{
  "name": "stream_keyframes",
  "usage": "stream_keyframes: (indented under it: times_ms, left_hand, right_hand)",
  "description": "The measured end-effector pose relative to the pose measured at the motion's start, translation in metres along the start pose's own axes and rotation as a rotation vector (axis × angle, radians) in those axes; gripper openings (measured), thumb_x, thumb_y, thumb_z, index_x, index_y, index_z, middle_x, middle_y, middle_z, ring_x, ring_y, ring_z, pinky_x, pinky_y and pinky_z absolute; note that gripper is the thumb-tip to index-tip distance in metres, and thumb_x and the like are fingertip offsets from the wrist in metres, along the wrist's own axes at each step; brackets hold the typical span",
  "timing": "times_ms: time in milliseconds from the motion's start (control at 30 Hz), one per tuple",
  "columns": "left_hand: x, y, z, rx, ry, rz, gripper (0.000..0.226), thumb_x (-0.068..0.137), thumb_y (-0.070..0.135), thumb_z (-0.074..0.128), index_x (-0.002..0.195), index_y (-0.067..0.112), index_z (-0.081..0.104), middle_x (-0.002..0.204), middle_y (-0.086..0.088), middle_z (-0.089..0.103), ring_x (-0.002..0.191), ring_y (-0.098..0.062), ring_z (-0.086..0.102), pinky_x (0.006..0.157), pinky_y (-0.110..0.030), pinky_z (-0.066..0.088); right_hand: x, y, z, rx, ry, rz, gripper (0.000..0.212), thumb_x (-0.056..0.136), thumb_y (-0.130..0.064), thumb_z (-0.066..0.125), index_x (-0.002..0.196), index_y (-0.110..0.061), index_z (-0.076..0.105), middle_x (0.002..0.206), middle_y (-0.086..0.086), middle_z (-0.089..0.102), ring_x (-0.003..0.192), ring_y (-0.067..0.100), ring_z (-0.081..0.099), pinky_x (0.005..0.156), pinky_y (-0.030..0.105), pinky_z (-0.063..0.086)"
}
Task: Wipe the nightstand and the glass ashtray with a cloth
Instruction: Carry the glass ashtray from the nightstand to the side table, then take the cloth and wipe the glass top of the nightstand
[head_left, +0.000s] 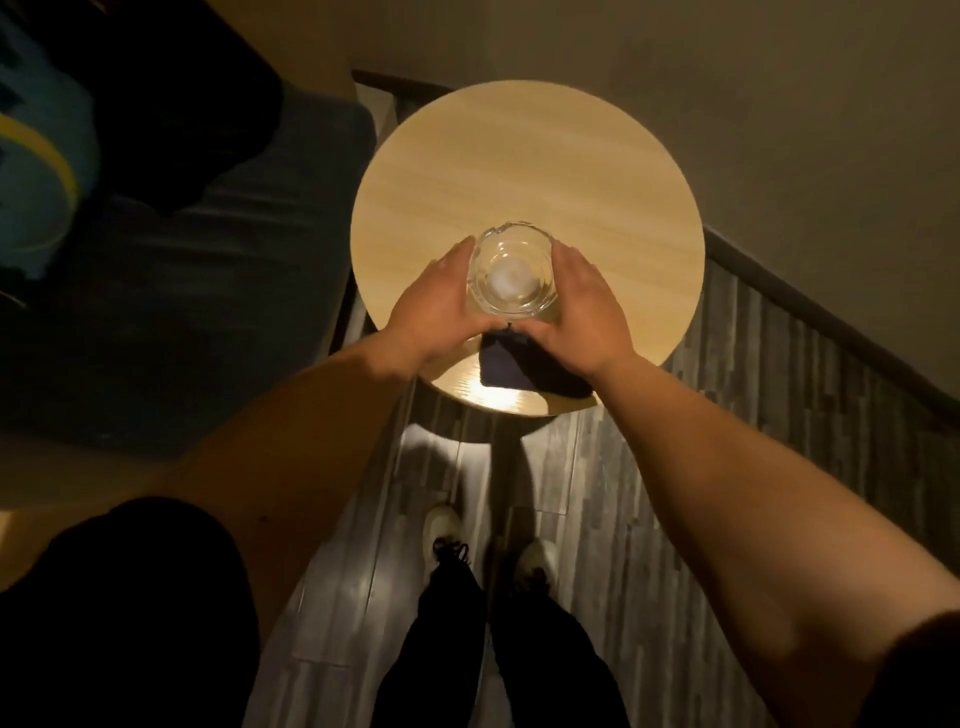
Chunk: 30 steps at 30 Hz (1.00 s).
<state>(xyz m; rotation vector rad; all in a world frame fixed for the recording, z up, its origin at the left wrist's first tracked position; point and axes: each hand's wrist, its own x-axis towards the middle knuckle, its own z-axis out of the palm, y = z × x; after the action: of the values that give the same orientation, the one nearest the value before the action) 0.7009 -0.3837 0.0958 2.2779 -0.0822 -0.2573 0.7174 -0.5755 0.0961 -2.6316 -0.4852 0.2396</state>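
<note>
clear glass ashtray (511, 278) sits upright on the round pale-wood nightstand (524, 171); a dark folded cloth (511, 369) lies near its front edge.

Floor (613, 499) of grey wood-look planks, laid lengthwise away from the viewer, glare patch near the centre. Dark skirting board (810, 306) runs along the foot of a plain beige wall (779, 130) on the right. At left, a dark blue upholstered seat or bed (171, 291); which one cannot be told. On it lies a teal cushion with a yellow band (36, 156) and a black item (197, 104), unclear. Two pale shoes (441, 525) below dark trouser legs (452, 613)
</note>
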Motion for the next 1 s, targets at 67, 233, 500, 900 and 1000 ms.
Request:
stream_keyframes:
  times_ms: [67, 233, 500, 900, 1000]
  left_hand:
    - [0.02, -0.011, 0.005, -0.01, 0.004, 0.01, 0.096, 0.061, 0.058, 0.079, 0.14, 0.029, 0.032, 0.135, 0.005, 0.05, 0.119, -0.016, 0.05, 0.096, -0.043, 0.045]
    - [0.054, -0.036, 0.017, 0.024, -0.007, -0.029, 0.095, 0.066, 0.052, 0.08, 0.142, 0.023, 0.03, 0.138, 0.001, 0.048, 0.121, -0.02, 0.048, 0.098, -0.044, 0.042]
    - [0.064, -0.054, 0.024, 0.091, -0.025, -0.107, 0.097, 0.069, 0.044, 0.078, 0.145, 0.017, 0.025, 0.144, -0.004, 0.042, 0.127, -0.025, 0.04, 0.104, -0.045, 0.037]
    - [0.043, -0.071, 0.038, 0.444, 0.031, -0.128, 0.093, 0.086, 0.05, 0.059, 0.15, 0.005, 0.008, 0.158, -0.015, 0.013, 0.145, -0.028, 0.009, 0.116, -0.04, 0.008]
    - [0.016, -0.075, 0.045, 0.566, -0.012, -0.161, 0.08, 0.093, 0.05, 0.045, 0.15, 0.006, 0.01, 0.158, -0.015, 0.01, 0.145, -0.029, 0.006, 0.116, -0.043, 0.006]
  right_hand:
    - [0.018, 0.012, 0.009, 0.017, 0.003, 0.0, 0.098, 0.076, -0.053, 0.07, 0.148, -0.008, 0.02, 0.149, 0.013, 0.034, 0.137, 0.028, 0.031, 0.112, 0.043, 0.026]
    - [0.053, 0.034, 0.029, -0.012, -0.019, -0.038, 0.101, 0.075, -0.05, 0.072, 0.146, 0.0, 0.022, 0.149, 0.021, 0.033, 0.138, 0.033, 0.028, 0.114, 0.04, 0.02]
    - [0.068, 0.045, 0.047, -0.025, -0.059, -0.037, 0.098, 0.074, -0.047, 0.073, 0.146, -0.002, 0.024, 0.149, 0.019, 0.033, 0.139, 0.033, 0.027, 0.115, 0.043, 0.02]
    - [0.04, 0.05, 0.036, -0.11, -0.094, -0.021, 0.079, 0.087, -0.046, 0.057, 0.148, -0.011, 0.021, 0.155, 0.016, 0.023, 0.143, 0.03, 0.019, 0.117, 0.044, 0.016]
    - [-0.003, 0.037, 0.03, -0.146, -0.068, -0.132, 0.06, 0.09, -0.037, 0.054, 0.14, -0.007, 0.038, 0.147, 0.019, 0.038, 0.136, 0.035, 0.032, 0.113, 0.045, 0.022]
